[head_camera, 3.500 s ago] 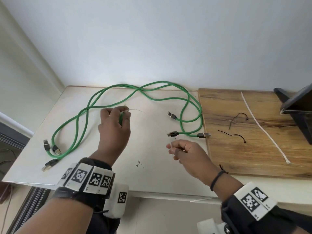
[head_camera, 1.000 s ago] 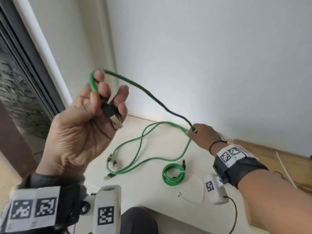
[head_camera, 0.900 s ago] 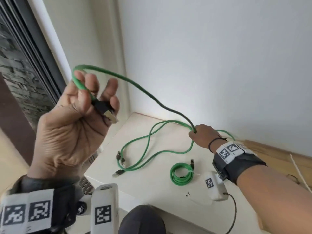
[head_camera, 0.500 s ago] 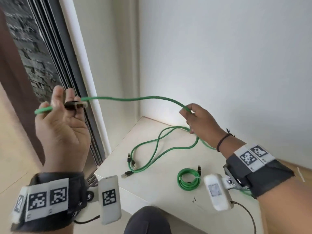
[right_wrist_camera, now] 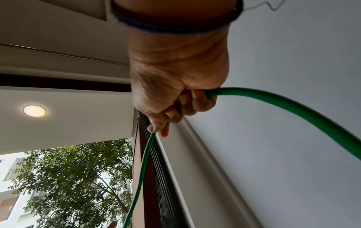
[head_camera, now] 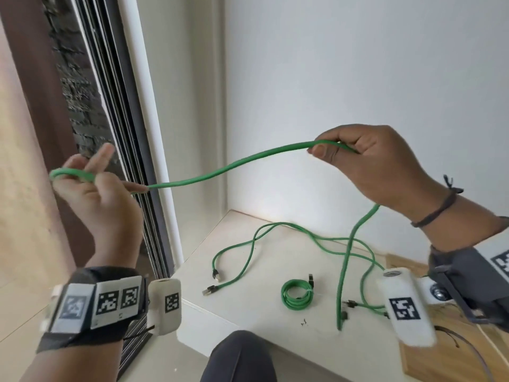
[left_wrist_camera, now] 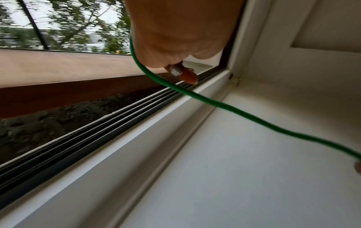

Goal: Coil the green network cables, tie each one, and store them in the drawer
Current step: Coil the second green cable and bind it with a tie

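White table (head_camera: 248,323), corner position, with wooden board (head_camera: 429,354) at its right end: carries loose green network cables (head_camera: 245,257) and one coiled, tied green cable (head_camera: 296,295); no drawer in view. Green cable in hand (head_camera: 228,169), spanning both raised hands: left hand (head_camera: 93,194) curled round the plug end, right hand (head_camera: 369,164) pinching it further along, remainder hanging to the table. Wrist bands (head_camera: 99,301) bear black-and-white square code markers; no legible writing or brand.

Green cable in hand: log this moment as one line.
left hand: holds cable end | right hand: grips cable mid-length | span: hangs between hands | tied coil: on table | stage: coiling not begun
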The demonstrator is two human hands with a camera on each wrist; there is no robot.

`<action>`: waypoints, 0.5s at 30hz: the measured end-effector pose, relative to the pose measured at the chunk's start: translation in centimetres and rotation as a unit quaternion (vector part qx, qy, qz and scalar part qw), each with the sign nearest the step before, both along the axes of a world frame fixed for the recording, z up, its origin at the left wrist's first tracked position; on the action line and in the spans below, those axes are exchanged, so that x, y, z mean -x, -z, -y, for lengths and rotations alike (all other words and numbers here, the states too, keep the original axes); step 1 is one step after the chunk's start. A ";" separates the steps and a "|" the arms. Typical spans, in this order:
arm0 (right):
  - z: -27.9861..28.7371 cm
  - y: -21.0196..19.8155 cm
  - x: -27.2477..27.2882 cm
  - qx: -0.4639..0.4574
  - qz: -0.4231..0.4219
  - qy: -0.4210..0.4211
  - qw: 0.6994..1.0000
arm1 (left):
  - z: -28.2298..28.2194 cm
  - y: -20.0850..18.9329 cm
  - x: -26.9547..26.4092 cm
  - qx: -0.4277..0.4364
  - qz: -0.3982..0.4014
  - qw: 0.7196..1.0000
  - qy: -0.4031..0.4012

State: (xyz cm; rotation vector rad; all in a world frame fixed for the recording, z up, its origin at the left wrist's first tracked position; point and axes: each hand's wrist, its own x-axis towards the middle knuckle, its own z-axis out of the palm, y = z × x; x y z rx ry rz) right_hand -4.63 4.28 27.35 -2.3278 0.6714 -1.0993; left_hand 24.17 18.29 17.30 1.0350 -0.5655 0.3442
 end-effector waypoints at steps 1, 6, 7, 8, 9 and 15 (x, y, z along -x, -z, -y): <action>-0.3 -0.5 1.0 0.014 -0.005 0.008 1.000 | 0.2 -0.3 1.3 -0.030 0.036 0.999 0.019; -2.2 -2.5 6.4 0.047 -0.034 0.046 0.997 | 1.5 0.0 6.6 -0.197 0.188 0.962 0.034; -2.5 -2.6 7.6 0.048 -0.042 0.054 0.997 | 1.8 0.3 7.3 -0.208 0.191 0.959 0.036; -2.8 -2.6 8.4 0.048 -0.054 0.056 0.996 | 2.1 0.5 7.7 -0.209 0.178 0.961 0.039; -3.0 -2.5 9.2 0.047 -0.067 0.057 0.995 | 2.2 0.5 8.0 -0.200 0.163 0.965 0.046; -5.4 -2.0 13.8 0.056 -0.118 0.050 0.990 | 3.7 1.8 9.3 -0.260 0.188 0.944 0.073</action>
